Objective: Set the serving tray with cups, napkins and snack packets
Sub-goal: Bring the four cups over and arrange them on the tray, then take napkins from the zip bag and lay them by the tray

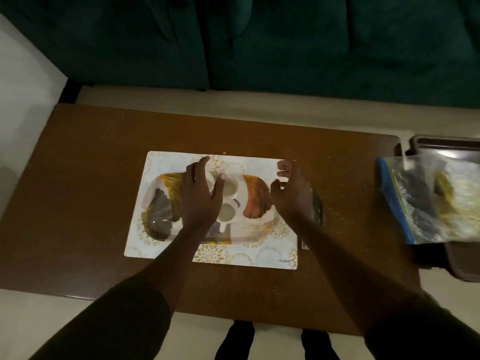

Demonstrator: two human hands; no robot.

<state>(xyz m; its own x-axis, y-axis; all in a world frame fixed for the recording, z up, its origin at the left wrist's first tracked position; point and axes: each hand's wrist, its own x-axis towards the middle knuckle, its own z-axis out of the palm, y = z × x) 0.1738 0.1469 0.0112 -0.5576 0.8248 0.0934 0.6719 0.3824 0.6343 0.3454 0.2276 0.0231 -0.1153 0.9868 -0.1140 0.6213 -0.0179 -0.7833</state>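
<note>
Hovering both hands over patterned serving tray (161, 203) holding two white cups.

Tray sits on floral placemat (259, 253), centre of brown tabletop (78, 157). Far cup (230, 188) and near cup (226, 212) touch, mid-tray. Left hand (200, 193): fingers spread, thumb against far cup rim, nothing gripped. Right hand (292, 190): fingers loosely curled, empty, over tray's right end. Zip bag (428, 201) of packets lies on dark tray (462, 266), well right.
</note>
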